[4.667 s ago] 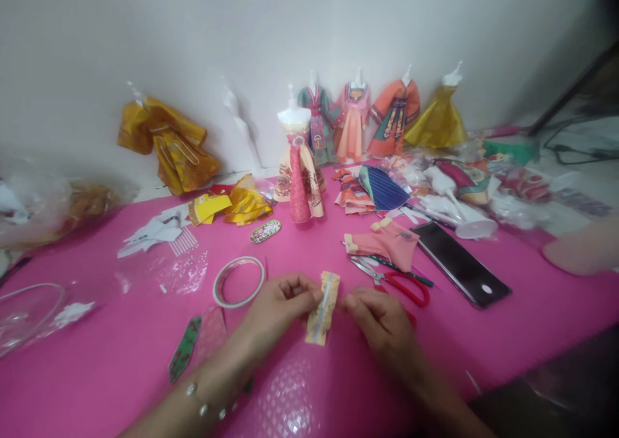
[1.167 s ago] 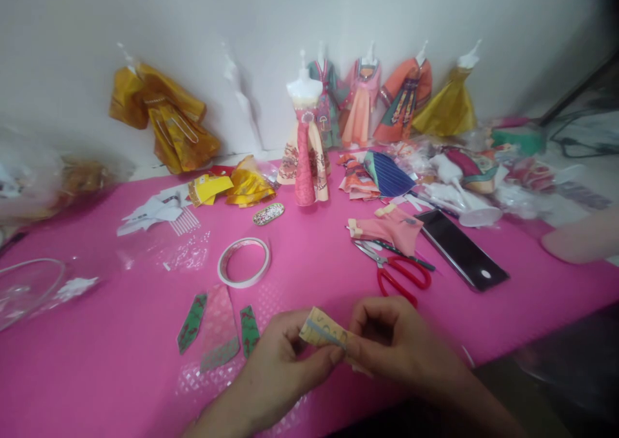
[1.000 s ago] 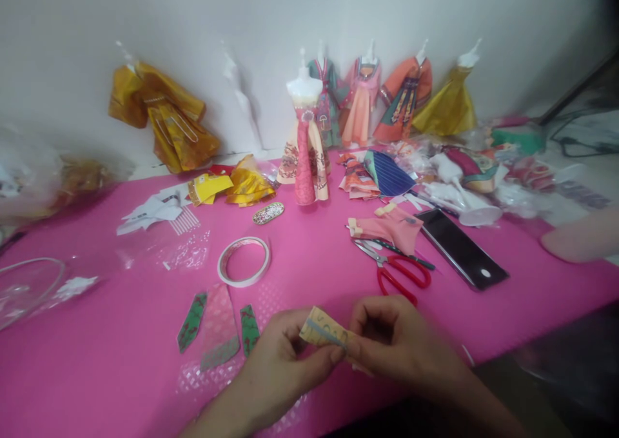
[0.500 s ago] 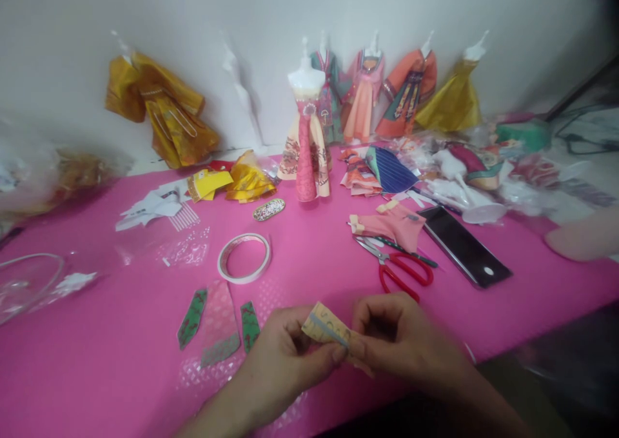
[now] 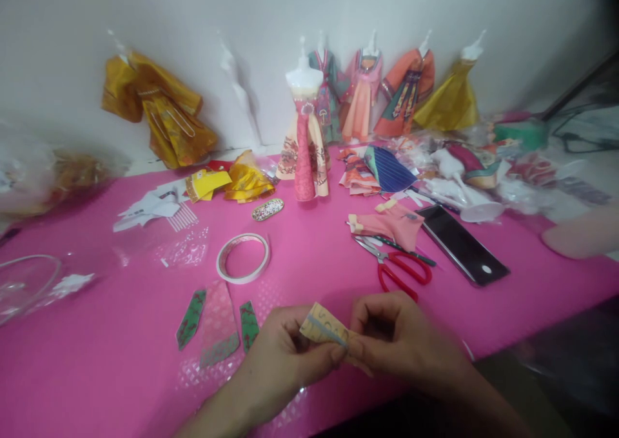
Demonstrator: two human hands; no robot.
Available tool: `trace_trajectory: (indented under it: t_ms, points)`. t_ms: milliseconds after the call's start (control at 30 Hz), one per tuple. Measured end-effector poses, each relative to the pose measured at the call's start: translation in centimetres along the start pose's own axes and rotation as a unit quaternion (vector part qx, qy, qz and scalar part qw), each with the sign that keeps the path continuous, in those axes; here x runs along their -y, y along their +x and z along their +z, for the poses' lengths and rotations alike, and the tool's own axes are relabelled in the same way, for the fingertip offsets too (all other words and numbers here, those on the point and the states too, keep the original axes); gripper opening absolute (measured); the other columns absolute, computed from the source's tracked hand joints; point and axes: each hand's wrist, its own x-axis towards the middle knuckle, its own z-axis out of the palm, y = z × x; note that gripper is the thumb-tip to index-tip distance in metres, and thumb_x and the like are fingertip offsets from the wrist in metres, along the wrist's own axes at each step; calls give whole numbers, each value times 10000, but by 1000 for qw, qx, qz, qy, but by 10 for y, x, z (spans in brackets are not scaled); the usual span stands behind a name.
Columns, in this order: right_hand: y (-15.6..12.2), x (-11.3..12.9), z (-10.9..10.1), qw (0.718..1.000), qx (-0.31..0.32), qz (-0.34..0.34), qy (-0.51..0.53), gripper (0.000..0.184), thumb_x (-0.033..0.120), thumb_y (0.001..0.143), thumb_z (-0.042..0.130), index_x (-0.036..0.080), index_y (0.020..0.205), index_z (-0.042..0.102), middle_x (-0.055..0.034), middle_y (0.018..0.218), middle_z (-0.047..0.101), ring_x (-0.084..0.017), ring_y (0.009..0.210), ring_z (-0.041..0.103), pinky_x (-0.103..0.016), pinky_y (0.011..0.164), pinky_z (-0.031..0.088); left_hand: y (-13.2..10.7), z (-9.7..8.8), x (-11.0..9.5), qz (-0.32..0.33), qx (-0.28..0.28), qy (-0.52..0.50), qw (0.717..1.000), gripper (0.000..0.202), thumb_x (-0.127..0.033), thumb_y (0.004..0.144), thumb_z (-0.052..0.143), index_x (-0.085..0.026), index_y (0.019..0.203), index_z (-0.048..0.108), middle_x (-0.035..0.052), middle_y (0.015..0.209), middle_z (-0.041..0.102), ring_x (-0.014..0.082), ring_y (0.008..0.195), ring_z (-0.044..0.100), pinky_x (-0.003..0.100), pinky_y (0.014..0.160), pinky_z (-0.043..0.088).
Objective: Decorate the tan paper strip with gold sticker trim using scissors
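A small cream fabric piece (image 5: 323, 322) with a grey-blue stripe is held just above the front of the pink table (image 5: 126, 354). My left hand (image 5: 290, 354) pinches it between thumb and fingers from the left. On the other side, my right hand (image 5: 391, 338) pinches its right end, the thumbs nearly meeting. Left of my hands lie a pink fabric piece (image 5: 218, 322) with a grey-green lower end and two green patterned pieces (image 5: 192, 318). Beyond them a roll of white tape (image 5: 220, 264) lies flat. Red-handled scissors (image 5: 403, 267) rest beyond my right hand.
Dressed doll mannequins (image 5: 304, 141) stand along the wall, with one bare white form (image 5: 242, 96). A black phone (image 5: 461, 244) lies at the right beside a peach cloth piece (image 5: 396, 222). Plastic bags and fabrics (image 5: 454, 173) are heaped at the back right. A comb (image 5: 182, 214) lies left.
The whole view has shifted very slightly. Both hands keep their pinch on the fabric piece, almost unmoved.
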Motion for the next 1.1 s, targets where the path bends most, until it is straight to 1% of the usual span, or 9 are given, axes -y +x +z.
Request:
trace_trajectory:
  t_ms: [167, 300, 567, 667, 900, 1000, 1100]
  points:
    - [0, -1, -1, 1000, -1, 6, -1, 481, 530, 549, 872, 185, 604, 541, 24, 516, 543, -106, 501, 469, -241, 478, 286, -1, -1, 2, 3, -17, 16, 1000, 238, -368, 659, 888, -174, 624, 755, -28, 563, 629, 76, 544, 524, 161, 555, 433]
    - [0, 0, -1, 1000, 8, 4, 4, 479, 524, 545, 876, 182, 601, 544, 26, 515, 548, -103, 503, 477, -238, 482, 296, -1, -1, 3, 1, -30, 37, 999, 277, -384, 628, 898, -160, 591, 741, -19, 564, 617, 78, 543, 505, 161, 527, 402]
    - [-1, 0, 0, 1000, 10, 4, 4, 475, 505, 547, 887, 179, 594, 545, 35, 508, 544, -92, 495, 468, -227, 472, 295, 0, 0, 0, -12, -37, 34, 999, 266, -364, 603, 912, -160, 586, 743, -17, 567, 625, 76, 541, 511, 159, 525, 397]
    - [0, 0, -1, 1000, 10, -1, 4, 467, 492, 559, 887, 179, 597, 542, 36, 509, 544, -92, 496, 472, -225, 469, 293, 0, 0, 0, -9, -26, 30, 999, 288, -395, 615, 901, -161, 577, 736, -19, 549, 605, 80, 541, 510, 168, 537, 403]
    - [-1, -2, -1, 1000, 18, -7, -2, 439, 469, 580, 883, 175, 612, 558, 40, 526, 543, -86, 506, 469, -216, 469, 294, -1, -3, 2, -19, -51, 85, 995, 335, -450, 589, 889, -157, 574, 727, 2, 575, 602, 103, 542, 476, 200, 507, 380]
    - [0, -4, -1, 1000, 16, -10, 2, 427, 451, 587, 884, 176, 619, 559, 42, 524, 536, -83, 502, 458, -213, 463, 284, -1, -3, 2, -20, -47, 80, 996, 329, -434, 593, 879, -155, 562, 707, 0, 577, 599, 104, 544, 472, 200, 501, 373]
    - [0, -6, -1, 1000, 19, -24, 0, 390, 422, 627, 873, 175, 635, 570, 45, 521, 523, -81, 504, 452, -211, 454, 259, -1, -3, 2, -24, -47, 86, 995, 251, -353, 623, 846, -158, 567, 698, -8, 568, 591, 98, 529, 454, 195, 488, 353]
